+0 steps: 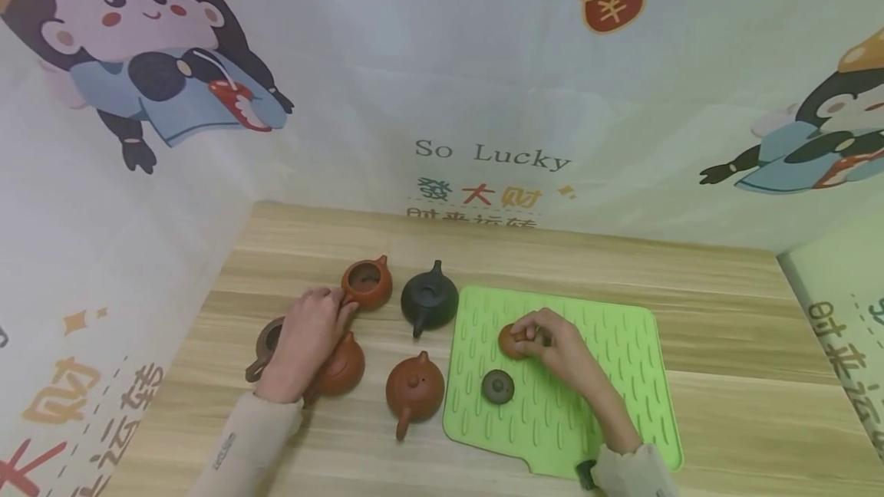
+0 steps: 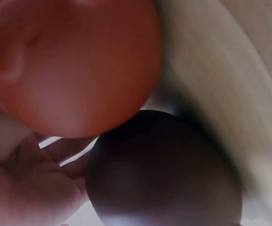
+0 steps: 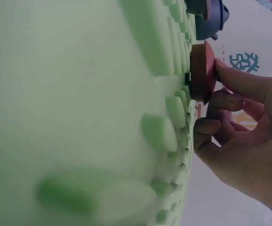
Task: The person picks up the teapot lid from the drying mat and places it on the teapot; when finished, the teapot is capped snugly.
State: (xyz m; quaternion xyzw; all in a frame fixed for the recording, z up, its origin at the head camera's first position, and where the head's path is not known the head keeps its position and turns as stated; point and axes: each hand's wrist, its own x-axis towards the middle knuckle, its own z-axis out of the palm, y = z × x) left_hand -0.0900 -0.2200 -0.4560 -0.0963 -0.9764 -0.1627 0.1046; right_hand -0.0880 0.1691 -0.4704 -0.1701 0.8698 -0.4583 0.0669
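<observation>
My right hand (image 1: 552, 340) pinches a reddish-brown teapot lid (image 1: 509, 342) on the green mat (image 1: 594, 420). In the right wrist view the lid (image 3: 202, 73) lies flat against the mat's ridges, fingertips on its top. Just nearer me on the mat sits a dark grey-brown lid (image 1: 498, 386). At the left, my left hand (image 1: 311, 336) holds an uncovered orange-brown teapot (image 1: 367, 284) at its handle side; the grip is partly hidden. Beneath and beside this hand are a lidded red-orange teapot (image 1: 343, 368) and an uncovered dark brown teapot (image 1: 271, 340).
A black teapot (image 1: 430, 300) stands left of the mat's far corner. Nearer me is a lidded reddish teapot (image 1: 415, 388), close to the mat's left edge. The wooden table (image 1: 746, 374) meets a printed cloth backdrop (image 1: 345, 136) at the back and sides.
</observation>
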